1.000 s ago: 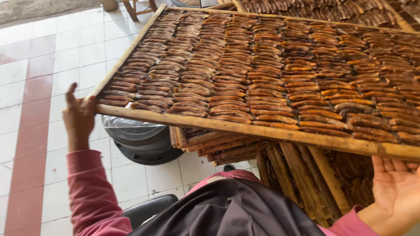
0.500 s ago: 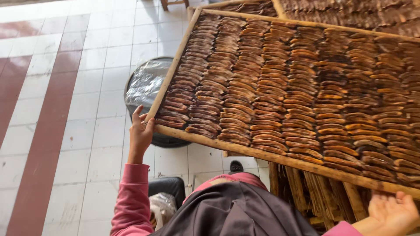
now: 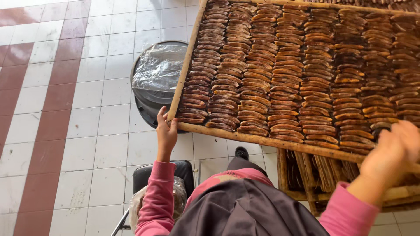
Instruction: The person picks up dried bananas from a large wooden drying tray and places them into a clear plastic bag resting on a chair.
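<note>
My left hand point(image 3: 166, 133) grips the near left corner of a large wooden-framed drying tray point(image 3: 227, 134), fingers curled up against the frame where the side rail meets the front rail. My right hand point(image 3: 393, 155) is at the front rail on the far right, blurred in the head view; it appears closed around the rail, though I cannot tell how firmly. The tray sits tilted across the upper right of the view, held out in front of my body above the floor.

Rows of brown dried banana slices point(image 3: 302, 70) cover the tray from edge to edge, laid in neat overlapping columns, darker at the left and more orange toward the right. Beneath the tray's front rail, more wooden-framed trays point(image 3: 319, 170) lie stacked, their slats showing.

Under the tray's left corner stands a round dark bucket point(image 3: 151, 102) with a sheet of clear plastic point(image 3: 159, 67) over its top. Near my left forearm is a dark-seated chair point(image 3: 153, 172) with a clear plastic bag point(image 3: 177, 192) on it. The floor point(image 3: 87, 109) is white tile crossed by dark red stripes. I wear pink sleeves point(image 3: 155, 201).
</note>
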